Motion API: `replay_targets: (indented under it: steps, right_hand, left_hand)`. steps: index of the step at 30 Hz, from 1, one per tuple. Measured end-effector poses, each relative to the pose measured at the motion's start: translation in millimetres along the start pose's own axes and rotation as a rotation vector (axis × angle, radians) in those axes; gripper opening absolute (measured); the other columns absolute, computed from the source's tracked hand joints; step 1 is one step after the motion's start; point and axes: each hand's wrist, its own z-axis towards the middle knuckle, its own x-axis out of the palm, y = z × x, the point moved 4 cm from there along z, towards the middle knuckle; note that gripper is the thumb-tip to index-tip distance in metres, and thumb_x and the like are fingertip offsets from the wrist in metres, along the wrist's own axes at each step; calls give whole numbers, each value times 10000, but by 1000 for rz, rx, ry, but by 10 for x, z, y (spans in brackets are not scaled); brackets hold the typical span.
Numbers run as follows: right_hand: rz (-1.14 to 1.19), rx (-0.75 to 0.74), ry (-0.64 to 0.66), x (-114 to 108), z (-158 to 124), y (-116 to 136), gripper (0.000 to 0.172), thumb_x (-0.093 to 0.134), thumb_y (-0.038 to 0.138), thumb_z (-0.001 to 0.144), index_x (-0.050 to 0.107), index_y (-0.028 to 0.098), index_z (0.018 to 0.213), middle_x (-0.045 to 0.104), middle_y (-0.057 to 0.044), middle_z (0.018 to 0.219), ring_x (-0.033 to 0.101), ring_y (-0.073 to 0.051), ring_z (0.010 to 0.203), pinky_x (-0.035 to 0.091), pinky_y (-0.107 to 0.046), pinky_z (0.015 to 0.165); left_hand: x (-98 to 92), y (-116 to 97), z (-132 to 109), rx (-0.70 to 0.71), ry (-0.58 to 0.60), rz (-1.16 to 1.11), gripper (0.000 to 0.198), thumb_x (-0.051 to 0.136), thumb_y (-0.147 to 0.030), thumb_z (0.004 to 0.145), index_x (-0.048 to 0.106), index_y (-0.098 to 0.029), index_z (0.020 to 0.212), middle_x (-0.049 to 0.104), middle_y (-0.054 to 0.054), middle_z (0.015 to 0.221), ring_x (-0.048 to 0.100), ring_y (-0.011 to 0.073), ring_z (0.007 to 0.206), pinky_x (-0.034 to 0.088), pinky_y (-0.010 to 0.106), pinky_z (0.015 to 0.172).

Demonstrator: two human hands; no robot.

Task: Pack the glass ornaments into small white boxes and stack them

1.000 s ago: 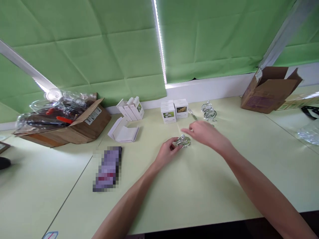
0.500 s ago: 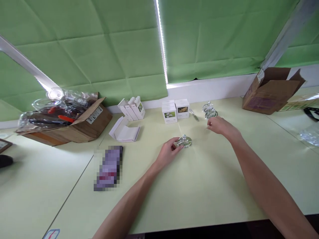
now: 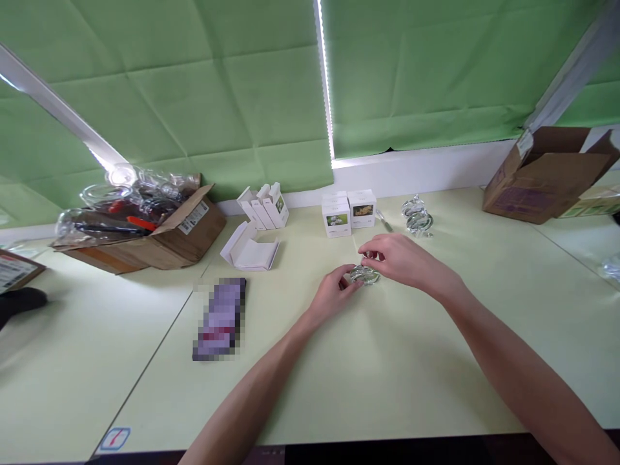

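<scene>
We see two hands at work over the bench [image 3: 378, 381]. Our left hand [image 3: 332, 294] has its grip curled round the near-left side of one squat clear glass vessel [image 3: 366, 276], which rests on the bench in front of us, and our right hand [image 3: 400, 258] pinches a small shiny knob [image 3: 369, 254] at its top; we cannot tell whether that knob is joined to it. Beyond lies a cluster of similar glassware [image 3: 416, 217], two pieces as far as we can make out. Two white picture boxes [image 3: 337, 221] face us, one printed with white flowers, the other with something yellowish; more box tops show behind, too overlapped to count. Their lettering is too small to read. One slim pen-like tool [image 3: 384, 221] lies beside them. To the left stand three narrow white cartons [image 3: 264, 208], the rightmost bearing a green picture, and nearer us one white box lies opened out [image 3: 250, 252]. Of two large cardboard boxes, the left one [image 3: 177, 242] carries an unreadable white label and brims with clear plastic wrapping [image 3: 145, 184] and black and orange items; the right one [image 3: 547, 181] gapes open, purple print on its side, its inside hidden.
</scene>
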Motion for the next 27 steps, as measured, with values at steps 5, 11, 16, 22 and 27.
replay_targets:
  steps: [5,11,16,22,27]
  right_hand:
    - [-23,13,89,108,13,6,281,490,221,945,586,192,683,591,-25,747,484,-138,636,290,-278,573]
    - [-109,30,107,159,32,53,312,483,189,941,495,196,630,537,-23,715,430,-134,600,261,-296,562]
    - [-149,106,129,172,33,101,331,503,184,941,483,199,610,507,-16,650,413,-132,560,237,-307,540]
    - [-270,154,150,198,14,174,334,486,169,967,530,181,636,527,-23,630,399,-121,517,228,-287,499]
    - [-380,219,150,326,55,216,267,500,81,914,630,149,691,592,-71,642,529,-155,558,259,-285,500]
  left_hand:
    - [4,22,9,2,0,5,419,618,-450,860,659,-200,1193,549,-42,639,487,126,576,391,241,573]
    - [6,18,8,16,4,-4,412,611,-456,869,665,-209,1194,542,-47,628,472,120,566,381,243,573]
    - [-1,-6,0,18,5,-5,417,598,-466,871,669,-209,1191,509,-49,609,452,120,551,368,241,547]
    - [-24,-75,-15,28,1,4,384,587,-441,876,686,-203,1162,542,-36,662,459,114,573,377,230,551]
    - [-16,-71,-12,48,-4,6,379,588,-398,864,695,-200,1169,590,-25,715,474,117,599,392,233,573]
